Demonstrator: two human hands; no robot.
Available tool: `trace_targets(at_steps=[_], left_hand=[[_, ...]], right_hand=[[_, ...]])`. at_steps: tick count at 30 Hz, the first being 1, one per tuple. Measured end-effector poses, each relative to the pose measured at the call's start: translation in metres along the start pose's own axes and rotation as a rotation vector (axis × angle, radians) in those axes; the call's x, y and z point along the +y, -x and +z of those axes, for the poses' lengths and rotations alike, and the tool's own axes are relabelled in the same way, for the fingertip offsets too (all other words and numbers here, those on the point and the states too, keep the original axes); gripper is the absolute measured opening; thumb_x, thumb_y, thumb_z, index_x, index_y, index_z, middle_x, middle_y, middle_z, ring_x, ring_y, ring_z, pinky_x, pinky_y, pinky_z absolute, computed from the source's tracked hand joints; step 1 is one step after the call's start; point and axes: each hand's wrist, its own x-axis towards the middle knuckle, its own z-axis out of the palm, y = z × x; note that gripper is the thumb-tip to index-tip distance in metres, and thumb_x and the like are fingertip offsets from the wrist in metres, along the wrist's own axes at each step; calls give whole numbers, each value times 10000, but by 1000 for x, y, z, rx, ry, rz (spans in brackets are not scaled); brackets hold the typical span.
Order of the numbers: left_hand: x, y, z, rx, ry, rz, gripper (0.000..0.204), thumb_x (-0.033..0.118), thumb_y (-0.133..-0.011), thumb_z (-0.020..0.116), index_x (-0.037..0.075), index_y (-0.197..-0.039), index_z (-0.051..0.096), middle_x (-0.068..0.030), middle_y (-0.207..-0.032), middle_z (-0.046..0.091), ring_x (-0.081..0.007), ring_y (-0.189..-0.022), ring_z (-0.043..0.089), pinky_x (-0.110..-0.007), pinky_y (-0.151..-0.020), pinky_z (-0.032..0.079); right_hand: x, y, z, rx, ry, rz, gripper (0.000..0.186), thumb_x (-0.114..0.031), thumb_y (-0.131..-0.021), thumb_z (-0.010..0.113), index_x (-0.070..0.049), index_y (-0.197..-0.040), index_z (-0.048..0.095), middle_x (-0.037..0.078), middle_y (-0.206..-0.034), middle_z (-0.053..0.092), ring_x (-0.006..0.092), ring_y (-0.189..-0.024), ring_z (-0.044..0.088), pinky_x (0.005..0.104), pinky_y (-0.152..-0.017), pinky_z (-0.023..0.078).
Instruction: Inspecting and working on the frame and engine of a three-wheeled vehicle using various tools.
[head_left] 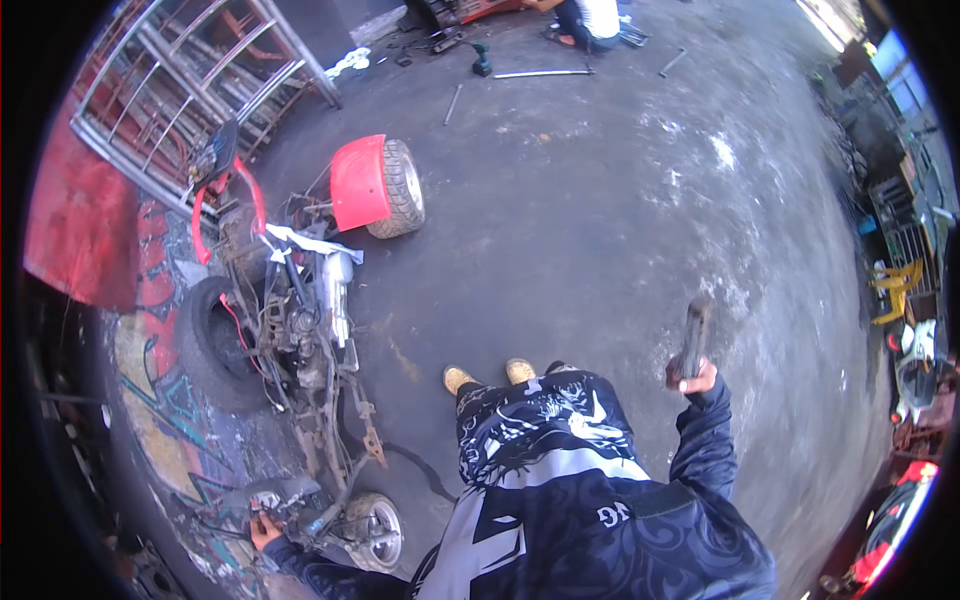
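My right hand (pixel 696 378) is closed on a dark elongated object (pixel 698 330), held upright out to my right above the floor. My left hand (pixel 264 532), at the lower left, has curled fingers at a dark part of a stripped vehicle frame (pixel 312 350); what exactly it grips I cannot make out. The frame has exposed metal, cables, a small front wheel (pixel 380 532) near my left arm, and a red fender (pixel 358 188) over a fat rear tire (pixel 402 200). My two tan boots (pixel 458 378) are on the floor beside it.
A loose tire (pixel 205 355) lies behind the frame. Metal scaffold racks (pixel 160 115) stand at upper left. Far ahead, a crouching person (pixel 595 22) is among a drill (pixel 481 62), long bars (pixel 540 73) and tools. A yellow chair (pixel 898 290) and clutter line the right side.
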Motion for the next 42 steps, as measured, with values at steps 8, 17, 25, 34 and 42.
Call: trace_targets(at_steps=[8,17,25,34,42], left_hand=[[-8,0,6,-30,-314,-14,187,169,-898,647,-17,-916,641,-72,-666,643,-143,-513,599,-282,-465,502],[-36,-4,-17,-66,-300,41,195,174,-868,672,-17,-854,641,-75,-697,662,-149,-616,625,-323,-529,496],[3,8,15,21,-239,-43,193,171,-896,650,-17,-852,643,-53,-601,625,-104,-469,553,-274,-440,433],[25,24,11,17,-314,-74,230,225,-885,656,-3,-910,676,-58,-653,662,-120,-524,606,-285,-508,481],[22,15,16,13,-375,-107,305,300,-846,673,-2,-884,689,-108,-694,689,-206,-602,653,-338,-630,513]], right_hand=[[-36,-65,45,-421,315,-28,428,-54,-560,908,52,-915,693,143,-896,681,223,-838,636,317,-742,471],[-53,-90,53,-526,361,7,413,-68,-571,907,51,-905,695,177,-958,691,241,-864,665,313,-765,488],[-17,-85,49,-558,293,-52,421,-73,-589,891,59,-938,696,143,-941,705,218,-879,664,334,-803,490],[-8,-141,114,260,789,276,260,-132,-703,821,-10,-905,713,15,-768,655,100,-740,605,263,-707,488],[-3,-165,110,-83,567,-543,99,1,-885,578,41,-846,660,166,-901,667,219,-771,639,315,-659,497]])
